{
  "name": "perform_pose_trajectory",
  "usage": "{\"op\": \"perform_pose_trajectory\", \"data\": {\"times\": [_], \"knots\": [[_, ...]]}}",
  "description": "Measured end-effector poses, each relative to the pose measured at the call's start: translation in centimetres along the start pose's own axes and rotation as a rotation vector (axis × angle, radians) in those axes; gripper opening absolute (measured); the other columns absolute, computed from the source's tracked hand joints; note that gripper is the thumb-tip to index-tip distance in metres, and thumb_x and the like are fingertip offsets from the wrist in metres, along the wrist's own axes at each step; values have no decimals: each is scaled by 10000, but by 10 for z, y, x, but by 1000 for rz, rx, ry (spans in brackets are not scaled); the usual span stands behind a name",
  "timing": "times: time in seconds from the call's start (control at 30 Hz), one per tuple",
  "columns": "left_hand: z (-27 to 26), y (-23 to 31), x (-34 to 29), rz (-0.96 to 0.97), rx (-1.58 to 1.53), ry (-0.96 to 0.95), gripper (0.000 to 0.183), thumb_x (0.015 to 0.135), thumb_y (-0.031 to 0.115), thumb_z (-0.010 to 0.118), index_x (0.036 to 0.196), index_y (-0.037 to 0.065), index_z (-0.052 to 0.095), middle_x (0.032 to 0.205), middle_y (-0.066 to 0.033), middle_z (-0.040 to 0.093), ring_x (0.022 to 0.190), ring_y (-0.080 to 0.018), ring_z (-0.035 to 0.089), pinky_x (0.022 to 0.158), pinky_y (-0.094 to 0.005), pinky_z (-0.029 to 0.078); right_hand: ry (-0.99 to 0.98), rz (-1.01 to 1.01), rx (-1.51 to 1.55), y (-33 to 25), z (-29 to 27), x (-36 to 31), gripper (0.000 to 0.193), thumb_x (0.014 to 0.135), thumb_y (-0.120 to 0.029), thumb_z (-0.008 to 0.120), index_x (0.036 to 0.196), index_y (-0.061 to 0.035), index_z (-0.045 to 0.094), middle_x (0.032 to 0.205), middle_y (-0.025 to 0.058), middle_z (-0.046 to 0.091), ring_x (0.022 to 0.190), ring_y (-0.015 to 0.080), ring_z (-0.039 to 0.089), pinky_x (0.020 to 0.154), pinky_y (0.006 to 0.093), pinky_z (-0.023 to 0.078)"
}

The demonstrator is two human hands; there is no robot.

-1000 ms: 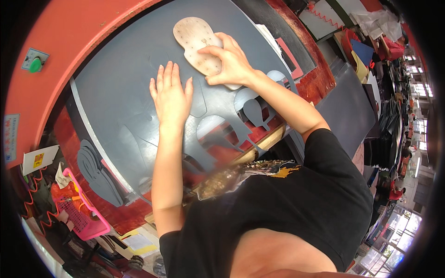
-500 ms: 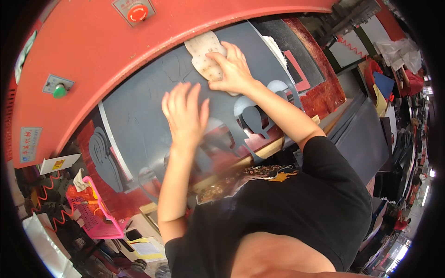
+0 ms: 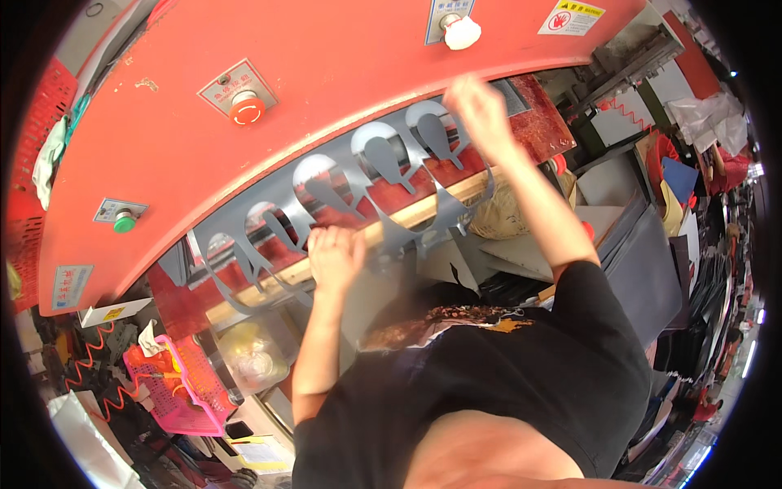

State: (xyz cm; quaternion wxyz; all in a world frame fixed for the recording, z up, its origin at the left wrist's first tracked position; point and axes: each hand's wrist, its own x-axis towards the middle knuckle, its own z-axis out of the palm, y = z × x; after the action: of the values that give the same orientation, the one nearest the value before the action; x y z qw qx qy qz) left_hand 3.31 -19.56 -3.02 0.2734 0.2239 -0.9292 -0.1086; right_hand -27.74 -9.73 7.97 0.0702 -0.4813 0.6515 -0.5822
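along the press (image 3: 326, 73), the sheet (image 3: 278, 179) has its near edge at the left hand (image 3: 336, 257), fingers bunched, grip unclear; right hand (image 3: 477, 112) blurs by the sheet's right end, fingers unreadable.

A workshop: on the far side a red machine (image 3: 334, 57) with push buttons (image 3: 246, 109), a cut sheet (image 3: 448, 210) below it, dark sheets (image 3: 639, 269) at right
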Motion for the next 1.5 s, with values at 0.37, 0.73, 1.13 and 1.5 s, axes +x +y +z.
{"op": "perform_pose_trajectory", "data": {"times": [0.37,0.73,1.13,1.5], "knots": [[5,4,13,-34,65,10,166,787,219,660,720,72,623,747,-108,594,763,-311,578,820,-410,418,-179,10,-620,54,40,-120,266,923,-258,557,821,-19,610,872,163,596,894,361,569,840,470,443],[-28,53,-42,-12,57,-210,177,803,211,647,720,57,627,753,-126,626,715,-313,606,775,-433,454,-608,310,-664,-9,-5,-154,328,874,-374,616,837,-48,609,868,190,657,851,375,660,745,485,522],[-41,95,9,-49,-253,26,723,898,230,644,1453,-43,270,1483,-272,280,1354,-407,334,1103,-454,310,-419,145,-604,-45,87,-112,910,558,-427,851,1354,-172,492,1378,303,311,1296,481,307,1077,546,290],[-40,156,-82,89,123,-222,588,891,405,621,1396,132,491,1427,-219,437,1379,-353,355,1144,-513,238,-349,255,368,-60,16,-183,723,577,-166,822,1249,-83,569,1296,114,515,1253,235,460,1079,367,364]]}}
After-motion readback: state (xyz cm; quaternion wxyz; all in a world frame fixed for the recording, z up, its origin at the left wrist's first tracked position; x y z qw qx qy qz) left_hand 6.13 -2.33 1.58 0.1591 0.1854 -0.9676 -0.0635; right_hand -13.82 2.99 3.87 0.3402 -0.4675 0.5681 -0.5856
